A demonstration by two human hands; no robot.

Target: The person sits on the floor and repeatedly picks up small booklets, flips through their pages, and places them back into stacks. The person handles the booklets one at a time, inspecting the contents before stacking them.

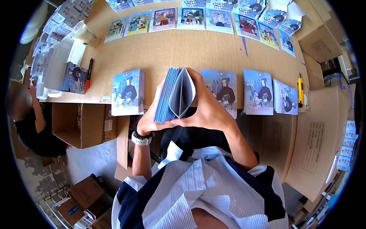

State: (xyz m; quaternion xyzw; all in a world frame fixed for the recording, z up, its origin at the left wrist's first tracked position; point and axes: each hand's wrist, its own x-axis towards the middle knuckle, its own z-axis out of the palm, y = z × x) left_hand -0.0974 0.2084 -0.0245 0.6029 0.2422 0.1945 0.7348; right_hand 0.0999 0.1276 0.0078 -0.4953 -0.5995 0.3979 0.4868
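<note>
Pale wood grain covers the broad counter (160,53), with cardboard boxes (316,141) crowding its right side and another open carton (76,131) below its left part, near a co-worker in dark clothes (42,129). Along the far side runs a curved row of colourful illustrated packets (164,20), more of them behind. At the near edge, in front of the person's body, both hands grip a bundle of blue-edged packets (167,97), its edges turned upward; the rightmost packet gapes open, showing a grey inside (186,93). The left hand (151,110) clasps the bundle's left side, the right hand (206,107) curves round its right, and the thumbs come close together at the lower end. Whether the bundle touches the counter, I cannot tell. One illustrated stack (126,93) stands left of the hands; to the right are a partly covered one (225,89), another upright stack (258,91) and a slanted pile (286,99) just beside a yellow cutter (300,91). A black-and-red marker (89,72) lies farther left.
</note>
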